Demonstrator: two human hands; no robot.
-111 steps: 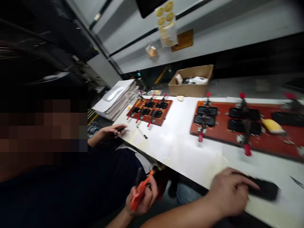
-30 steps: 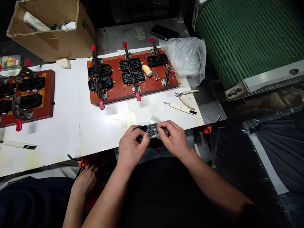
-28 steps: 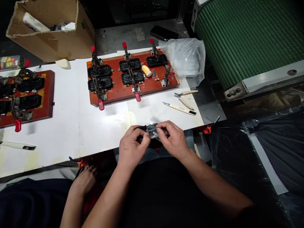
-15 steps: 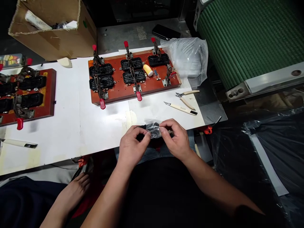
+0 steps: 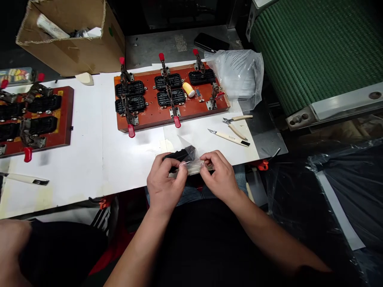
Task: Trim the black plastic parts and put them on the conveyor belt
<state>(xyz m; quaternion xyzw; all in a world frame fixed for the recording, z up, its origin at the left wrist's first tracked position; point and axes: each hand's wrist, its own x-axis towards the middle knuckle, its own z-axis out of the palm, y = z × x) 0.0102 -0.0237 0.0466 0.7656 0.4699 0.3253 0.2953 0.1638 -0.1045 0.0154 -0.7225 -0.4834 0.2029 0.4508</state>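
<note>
One head-worn camera looks forward and down at the left hand [image 5: 165,180], right hand [image 5: 220,175] and worktop [image 5: 88,119], fairly near

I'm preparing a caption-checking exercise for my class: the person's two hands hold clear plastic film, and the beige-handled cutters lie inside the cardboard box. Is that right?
Not quite: the head view shows the beige-handled cutters on the white table top, beside the craft knife, not inside the cardboard box. The left hand and right hand do hold clear plastic film.
</note>
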